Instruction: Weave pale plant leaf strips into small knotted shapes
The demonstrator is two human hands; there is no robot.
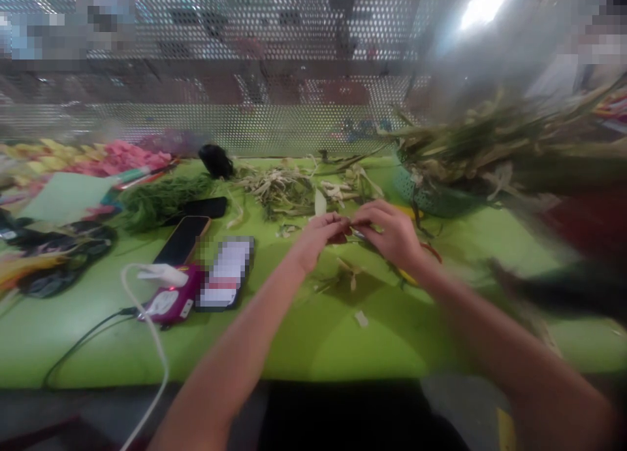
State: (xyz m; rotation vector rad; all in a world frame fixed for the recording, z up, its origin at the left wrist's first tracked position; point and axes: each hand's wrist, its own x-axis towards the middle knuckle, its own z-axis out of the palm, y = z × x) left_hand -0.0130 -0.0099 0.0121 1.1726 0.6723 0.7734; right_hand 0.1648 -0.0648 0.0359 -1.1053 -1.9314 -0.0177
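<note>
My left hand (321,236) and my right hand (385,227) meet fingertip to fingertip above the green table. Both sets of fingers are pinched together, and whatever they hold is too small and blurred to name. A pale green strip of leaf (320,202) stands up just behind my left fingers; I cannot tell whether it is held. Behind the hands lies a pile of dry, pale plant strips (281,184). In front of them is a small dried husk-like piece (353,278), with a white scrap (361,319) nearer me.
A green perforated basket (435,199) at right overflows with long dry leaves (490,137). On the left are a lit phone (228,271), a dark phone (183,240), a purple power box (174,300) with cables, green feathery material (159,199) and pink bundles (134,160). A perforated metal screen (274,85) stands behind.
</note>
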